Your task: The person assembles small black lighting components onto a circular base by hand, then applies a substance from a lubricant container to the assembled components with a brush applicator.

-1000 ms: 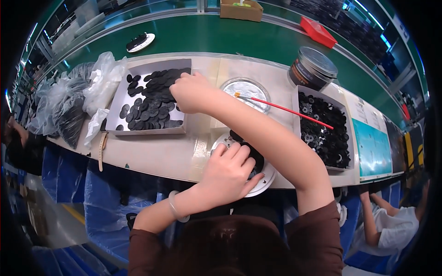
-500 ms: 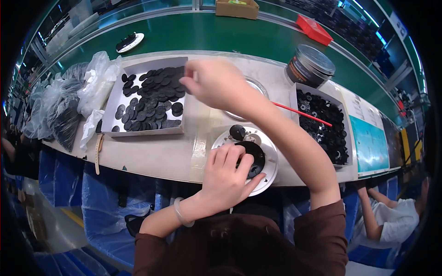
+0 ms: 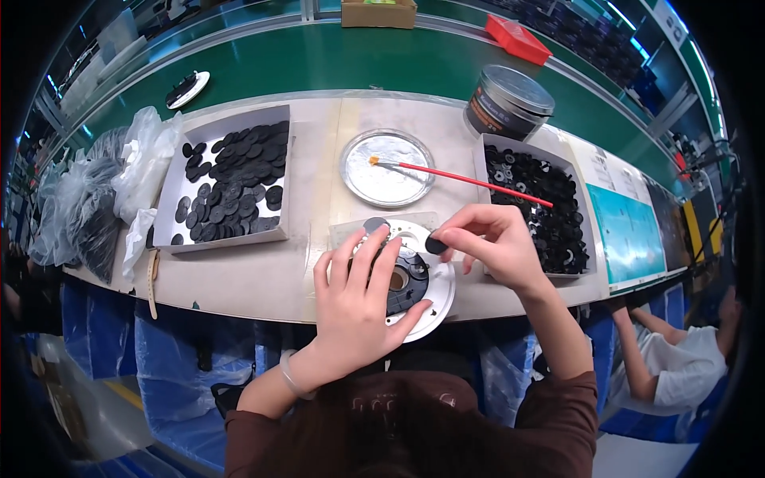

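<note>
**Black disc, pinched by its edge**
Right hand: grip narrow, held the disc at the rim of the white plate. Left hand: fingers spread over the plate, on the worktop. Light pinch, firm steadying likely served best.

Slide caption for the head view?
Left hand on a round black-and-white assembly, right hand pinching a small black disc.

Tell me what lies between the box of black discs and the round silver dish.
In the head view, only tabletop with a pale yellowish strip lies between the box of black discs and the round silver dish.
</note>
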A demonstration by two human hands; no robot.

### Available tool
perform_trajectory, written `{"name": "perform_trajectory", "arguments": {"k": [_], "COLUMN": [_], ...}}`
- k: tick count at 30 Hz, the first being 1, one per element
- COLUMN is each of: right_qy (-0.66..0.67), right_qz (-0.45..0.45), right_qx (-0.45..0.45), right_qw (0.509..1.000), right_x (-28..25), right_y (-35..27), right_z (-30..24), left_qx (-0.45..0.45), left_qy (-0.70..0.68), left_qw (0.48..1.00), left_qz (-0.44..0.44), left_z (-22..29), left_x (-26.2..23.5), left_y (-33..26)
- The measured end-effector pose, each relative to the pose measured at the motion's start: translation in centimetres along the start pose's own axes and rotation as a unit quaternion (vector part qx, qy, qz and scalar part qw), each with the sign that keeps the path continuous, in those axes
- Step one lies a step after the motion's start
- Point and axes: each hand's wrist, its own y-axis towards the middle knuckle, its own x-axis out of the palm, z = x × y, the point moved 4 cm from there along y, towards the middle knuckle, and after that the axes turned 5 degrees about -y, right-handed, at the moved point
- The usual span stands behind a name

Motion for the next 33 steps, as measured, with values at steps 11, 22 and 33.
{"name": "perform_trajectory", "arguments": {"k": [11, 22, 33], "right_qy": [-0.036, -0.163, -0.231], "right_qz": [-0.086, -0.081, -0.014], "right_qx": [0.093, 0.027, 0.025], "right_qw": [0.991, 0.983, 0.972], "right_x": [0.6, 1.7, 2.0], "right_y": [2.3, 2.3, 1.6], "right_z": [1.4, 2.1, 1.7], "left_qx": [-0.006, 0.038, 0.083], "left_qy": [-0.006, 0.023, 0.006], "left_qw": [1.0, 0.999, 0.995], "left_qz": [0.003, -0.029, -0.058], "left_z": [-0.1, 0.3, 0.5], "left_x": [0.1, 0.0, 0.0], "left_y": [-0.1, 0.5, 1.2]}}
